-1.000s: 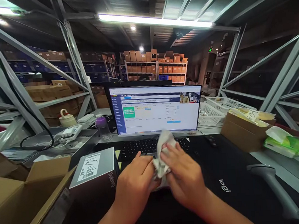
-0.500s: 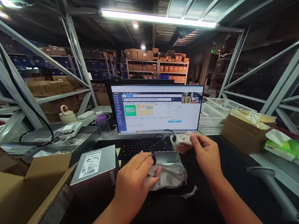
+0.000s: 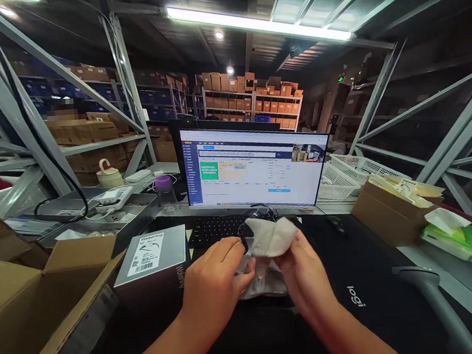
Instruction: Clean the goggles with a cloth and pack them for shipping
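My left hand (image 3: pixel 220 267) is closed on one end of a thin black piece (image 3: pixel 244 245) with a wire-like band, which looks like neckband earphones. Its band loops up behind the cloth, in front of the keyboard (image 3: pixel 211 230). Between the thumb and fingers of my right hand (image 3: pixel 302 264) is a pale wiping cloth (image 3: pixel 274 236), spread out and hiding part of the earphones. Below both hands lies a translucent greyish pouch (image 3: pixel 264 289), partly covered by them.
A silver box (image 3: pixel 155 258) stands left, beside an open carton (image 3: pixel 53 287). A monitor (image 3: pixel 255 170) is ahead. On the right are a barcode scanner (image 3: pixel 430 293), a tissue pack (image 3: pixel 450 235), a filled carton (image 3: pixel 384 215) and a mouse (image 3: pixel 336 224).
My right hand has moved left and closer to my left hand. The cloth, bunched up before, is now spread wider between them. My left hand keeps its hold.
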A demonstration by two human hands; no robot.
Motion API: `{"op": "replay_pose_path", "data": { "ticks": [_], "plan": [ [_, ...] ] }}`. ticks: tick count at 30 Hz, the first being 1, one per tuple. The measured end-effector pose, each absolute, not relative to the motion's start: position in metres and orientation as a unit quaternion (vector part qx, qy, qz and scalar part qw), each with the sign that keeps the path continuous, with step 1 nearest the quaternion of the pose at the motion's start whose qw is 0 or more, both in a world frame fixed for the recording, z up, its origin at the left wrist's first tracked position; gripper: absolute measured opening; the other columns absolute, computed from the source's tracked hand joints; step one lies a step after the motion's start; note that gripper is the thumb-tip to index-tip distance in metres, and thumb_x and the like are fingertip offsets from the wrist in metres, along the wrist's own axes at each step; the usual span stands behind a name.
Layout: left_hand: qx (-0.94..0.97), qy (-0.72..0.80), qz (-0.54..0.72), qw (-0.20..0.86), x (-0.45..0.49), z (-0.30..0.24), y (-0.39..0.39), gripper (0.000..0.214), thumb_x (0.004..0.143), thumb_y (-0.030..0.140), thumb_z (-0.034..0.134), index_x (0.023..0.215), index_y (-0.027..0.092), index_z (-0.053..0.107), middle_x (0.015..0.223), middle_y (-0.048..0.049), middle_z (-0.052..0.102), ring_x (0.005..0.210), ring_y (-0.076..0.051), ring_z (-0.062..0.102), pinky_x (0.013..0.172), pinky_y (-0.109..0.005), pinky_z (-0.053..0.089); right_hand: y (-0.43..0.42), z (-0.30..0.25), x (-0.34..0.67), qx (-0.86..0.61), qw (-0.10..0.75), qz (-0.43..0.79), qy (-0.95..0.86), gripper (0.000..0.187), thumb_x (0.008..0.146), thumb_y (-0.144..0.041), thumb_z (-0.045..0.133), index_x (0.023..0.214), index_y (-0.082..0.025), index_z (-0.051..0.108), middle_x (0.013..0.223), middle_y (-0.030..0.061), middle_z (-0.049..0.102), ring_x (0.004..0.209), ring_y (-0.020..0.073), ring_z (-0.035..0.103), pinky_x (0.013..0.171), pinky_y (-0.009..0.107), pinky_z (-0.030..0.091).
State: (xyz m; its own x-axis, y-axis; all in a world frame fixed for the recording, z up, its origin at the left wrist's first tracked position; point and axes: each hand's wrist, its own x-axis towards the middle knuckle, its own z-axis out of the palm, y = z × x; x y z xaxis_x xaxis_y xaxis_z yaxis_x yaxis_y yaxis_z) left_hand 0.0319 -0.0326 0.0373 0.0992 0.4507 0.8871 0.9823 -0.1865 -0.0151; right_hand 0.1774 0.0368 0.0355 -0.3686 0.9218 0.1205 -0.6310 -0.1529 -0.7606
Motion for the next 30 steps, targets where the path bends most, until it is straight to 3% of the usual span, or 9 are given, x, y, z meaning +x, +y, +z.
{"op": "replay_pose_path", "data": {
  "ticks": [3, 6, 13, 18, 25, 30],
  "plan": [
    [-0.663, -0.553, -0.38, 0.333, 0.031, 0.037, -0.033, 0.016, 0.096, 0.027, 0.051, 0.09, 0.017, 0.061, 0.092, -0.006, 0.071, 0.08, -0.02, 0.069, 0.066, -0.03, 0.053, 0.025, 0.032, 0.176, -0.14, 0.487, 0.753, -0.421, 0.029, 0.081, -0.046, 0.076, 0.084, -0.023, 0.059, 0.078, -0.0021, 0.059, 0.069, 0.0123, 0.052, 0.066, 0.024, 0.045],
    [-0.659, -0.557, -0.369, 0.345, 0.031, 0.037, -0.034, 0.022, 0.099, 0.029, 0.046, 0.09, 0.017, 0.061, 0.093, -0.0075, 0.071, 0.081, -0.021, 0.068, 0.066, -0.03, 0.054, 0.022, 0.024, 0.176, -0.146, 0.495, 0.72, -0.464, 0.031, 0.078, -0.04, 0.08, 0.076, -0.021, 0.056, 0.071, -0.0038, 0.054, 0.066, 0.0106, 0.046, 0.065, 0.023, 0.041],
    [-0.673, -0.531, -0.348, 0.379, 0.043, 0.034, -0.031, 0.019, 0.098, 0.026, 0.049, 0.086, 0.017, 0.06, 0.088, -0.0066, 0.071, 0.073, -0.02, 0.066, 0.069, -0.031, 0.052, 0.025, 0.024, 0.175, -0.238, 0.542, 0.662, -0.46, 0.053, 0.057, -0.023, 0.092, 0.059, -0.02, 0.039, 0.059, -0.0047, 0.056, 0.058, 0.0098, 0.046, 0.056, 0.022, 0.038],
    [-0.693, -0.493, -0.356, 0.387, 0.047, 0.031, -0.03, 0.021, 0.1, 0.028, 0.048, 0.096, 0.013, 0.063, 0.092, -0.0082, 0.073, 0.079, -0.02, 0.069, 0.079, -0.032, 0.053, 0.04, 0.04, 0.184, -0.207, 0.507, 0.749, -0.372, 0.06, 0.049, -0.019, 0.094, 0.059, -0.021, 0.034, 0.057, -0.0058, 0.06, 0.051, 0.0101, 0.051, 0.051, 0.021, 0.04],
    [-0.7, -0.482, -0.352, 0.392, 0.048, 0.028, -0.028, 0.009, 0.095, 0.02, 0.057, 0.095, 0.013, 0.063, 0.093, -0.0073, 0.074, 0.08, -0.02, 0.07, 0.081, -0.031, 0.053, 0.067, 0.051, 0.2, -0.235, 0.466, 0.789, -0.323, 0.053, 0.051, -0.024, 0.095, 0.059, -0.02, 0.042, 0.058, -0.0067, 0.056, 0.052, 0.0074, 0.047, 0.051, 0.02, 0.041],
    [-0.692, -0.51, -0.333, 0.387, 0.045, 0.028, -0.03, 0.015, 0.097, 0.027, 0.053, 0.096, 0.015, 0.063, 0.095, -0.0082, 0.074, 0.082, -0.02, 0.071, 0.081, -0.031, 0.055, 0.054, 0.044, 0.191, -0.221, 0.513, 0.72, -0.413, 0.051, 0.059, -0.028, 0.091, 0.064, -0.022, 0.04, 0.057, -0.0075, 0.055, 0.05, 0.0093, 0.048, 0.05, 0.022, 0.039]
  ]
}}
